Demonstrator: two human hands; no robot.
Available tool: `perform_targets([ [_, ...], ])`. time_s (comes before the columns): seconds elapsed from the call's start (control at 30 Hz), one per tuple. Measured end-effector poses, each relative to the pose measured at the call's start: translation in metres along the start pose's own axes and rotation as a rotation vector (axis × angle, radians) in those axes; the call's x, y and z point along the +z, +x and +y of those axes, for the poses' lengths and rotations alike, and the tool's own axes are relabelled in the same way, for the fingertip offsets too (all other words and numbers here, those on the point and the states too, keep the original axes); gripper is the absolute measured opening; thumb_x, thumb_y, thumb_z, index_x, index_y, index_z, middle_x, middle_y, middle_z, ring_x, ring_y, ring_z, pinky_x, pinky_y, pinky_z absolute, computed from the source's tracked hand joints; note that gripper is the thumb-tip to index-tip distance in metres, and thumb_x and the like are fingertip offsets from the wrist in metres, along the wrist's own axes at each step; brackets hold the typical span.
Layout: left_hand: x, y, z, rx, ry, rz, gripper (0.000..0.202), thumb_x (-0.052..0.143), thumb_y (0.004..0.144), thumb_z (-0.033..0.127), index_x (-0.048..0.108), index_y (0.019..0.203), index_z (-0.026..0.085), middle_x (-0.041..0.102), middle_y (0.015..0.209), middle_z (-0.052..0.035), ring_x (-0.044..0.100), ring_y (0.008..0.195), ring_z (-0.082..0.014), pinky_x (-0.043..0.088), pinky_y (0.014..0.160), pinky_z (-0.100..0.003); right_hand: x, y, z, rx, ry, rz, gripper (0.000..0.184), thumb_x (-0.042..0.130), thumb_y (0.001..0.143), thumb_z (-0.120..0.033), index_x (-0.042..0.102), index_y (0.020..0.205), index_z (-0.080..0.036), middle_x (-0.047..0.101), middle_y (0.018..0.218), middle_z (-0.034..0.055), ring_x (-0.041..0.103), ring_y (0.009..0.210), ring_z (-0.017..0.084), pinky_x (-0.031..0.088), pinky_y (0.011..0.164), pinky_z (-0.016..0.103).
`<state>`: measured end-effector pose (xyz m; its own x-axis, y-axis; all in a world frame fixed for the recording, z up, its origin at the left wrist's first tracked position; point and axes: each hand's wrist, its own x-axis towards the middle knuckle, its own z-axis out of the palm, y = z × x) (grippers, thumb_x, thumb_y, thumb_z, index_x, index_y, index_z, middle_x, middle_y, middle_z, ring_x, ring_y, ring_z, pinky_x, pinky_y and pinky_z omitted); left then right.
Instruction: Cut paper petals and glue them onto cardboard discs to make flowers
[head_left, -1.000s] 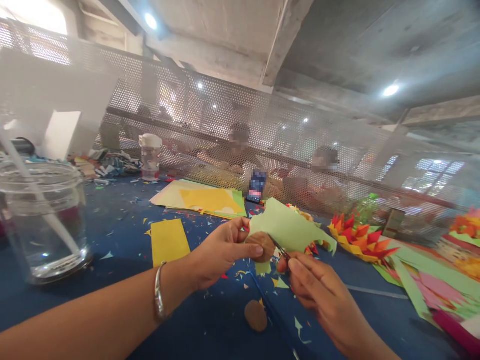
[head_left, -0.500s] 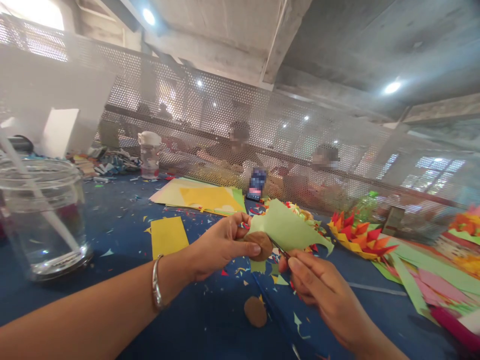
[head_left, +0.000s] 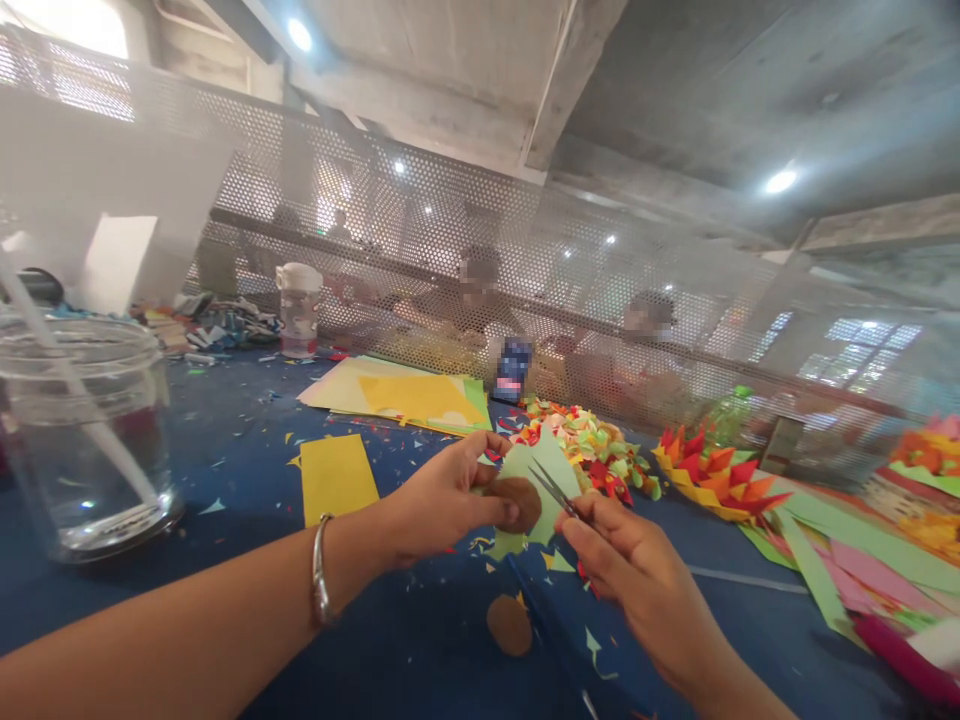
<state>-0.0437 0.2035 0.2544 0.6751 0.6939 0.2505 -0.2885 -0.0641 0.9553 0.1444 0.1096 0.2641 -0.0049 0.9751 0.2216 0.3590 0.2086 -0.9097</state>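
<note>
My left hand (head_left: 457, 497) pinches a brown round piece (head_left: 523, 505), which looks like cardboard, together with a light green sheet of paper (head_left: 553, 478) behind it. In my right hand (head_left: 619, 545) is a pair of small scissors (head_left: 556, 492), their blades pointing up and left across the green paper. Whether the blades touch the paper I cannot tell. Another brown round piece (head_left: 510, 625) lies on the table below my hands. Yellow paper (head_left: 339, 480) lies beyond my left wrist.
A glass jar with a straw (head_left: 90, 430) stands at the left. Behind are stacked paper sheets (head_left: 405, 392), a phone (head_left: 513, 370) and a heap of cut paper pieces (head_left: 600, 450). An orange-red paper flower (head_left: 716, 475) sits at right. Scraps litter the blue table (head_left: 420, 655). People sit behind a perforated screen.
The green paper has turned and its right-hand part no longer shows, uncovering the heap of cut pieces. My right hand has shifted slightly, and the scissor blades now show clearly.
</note>
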Motion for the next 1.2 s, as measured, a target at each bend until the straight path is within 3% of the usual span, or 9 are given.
perform_targets([
  [0.17,0.004,-0.003,-0.002,0.039,0.065,-0.070,0.051,0.072,0.067,0.018,0.043,0.108,0.020,0.069,0.076,-0.0025,0.065,0.071,-0.0219,0.040,0.061,-0.030,0.005,0.005,0.005,-0.104,-0.109,0.027,0.027,0.061,0.087,-0.045,0.062,0.084,-0.018,0.053,0.071,-0.0013,0.046,0.066,0.014,0.039,0.061,0.025],
  [0.4,0.010,-0.007,0.004,0.029,0.021,-0.130,0.047,0.067,0.069,0.011,0.040,0.107,0.021,0.070,0.090,-0.0064,0.068,0.079,-0.0213,0.048,0.071,-0.034,0.013,0.002,0.003,-0.076,0.033,0.069,0.021,0.068,0.083,-0.040,0.064,0.088,-0.020,0.064,0.078,0.0003,0.057,0.072,0.017,0.043,0.066,0.025],
  [0.53,0.011,-0.009,0.007,0.039,0.047,-0.131,0.046,0.066,0.070,0.012,0.038,0.105,0.021,0.070,0.087,-0.0061,0.068,0.080,-0.0216,0.049,0.074,-0.035,0.019,-0.001,0.001,-0.025,0.095,0.126,0.027,0.070,0.079,-0.045,0.064,0.086,-0.020,0.058,0.068,-0.0026,0.049,0.058,0.013,0.037,0.053,0.023],
  [0.7,0.012,-0.008,0.004,0.017,0.039,-0.087,0.049,0.073,0.068,0.016,0.041,0.105,0.020,0.070,0.082,-0.0048,0.066,0.076,-0.0208,0.047,0.070,-0.034,0.019,-0.001,0.001,-0.066,0.050,0.154,0.028,0.070,0.079,-0.045,0.065,0.080,-0.017,0.055,0.067,-0.0015,0.042,0.057,0.012,0.033,0.050,0.023],
  [0.8,0.016,-0.008,0.002,-0.049,-0.108,0.027,0.050,0.079,0.061,0.016,0.048,0.100,0.020,0.070,0.075,-0.0020,0.065,0.069,-0.0178,0.044,0.067,-0.030,0.017,-0.001,0.002,-0.055,0.075,0.150,0.030,0.070,0.080,-0.046,0.064,0.082,-0.017,0.052,0.066,-0.0020,0.032,0.050,0.009,0.024,0.043,0.022],
  [0.93,0.026,-0.010,0.001,-0.100,-0.300,0.097,0.029,0.083,0.060,0.020,0.067,0.084,0.015,0.073,0.080,-0.0049,0.064,0.074,-0.0163,0.044,0.073,-0.028,0.017,-0.003,0.000,-0.060,0.165,0.185,0.029,0.068,0.082,-0.047,0.062,0.083,-0.018,0.034,0.056,-0.0075,0.016,0.046,0.007,0.012,0.038,0.022],
  [1.07,0.035,-0.013,-0.002,-0.072,-0.280,0.108,0.025,0.081,0.065,0.025,0.077,0.087,0.013,0.075,0.088,-0.0098,0.063,0.081,-0.0192,0.044,0.080,-0.030,0.019,-0.004,-0.002,-0.092,0.188,0.213,0.026,0.069,0.082,-0.044,0.061,0.081,-0.019,0.031,0.057,-0.0074,0.018,0.046,0.007,0.015,0.037,0.022],
  [1.2,0.040,-0.012,-0.002,-0.001,-0.233,0.176,0.017,0.079,0.067,0.024,0.078,0.082,0.016,0.075,0.084,-0.0085,0.064,0.079,-0.0191,0.045,0.082,-0.033,0.019,-0.002,-0.003,-0.089,0.180,0.202,0.027,0.068,0.082,-0.045,0.059,0.080,-0.019,0.032,0.058,-0.0070,0.019,0.047,0.008,0.016,0.039,0.023],
])
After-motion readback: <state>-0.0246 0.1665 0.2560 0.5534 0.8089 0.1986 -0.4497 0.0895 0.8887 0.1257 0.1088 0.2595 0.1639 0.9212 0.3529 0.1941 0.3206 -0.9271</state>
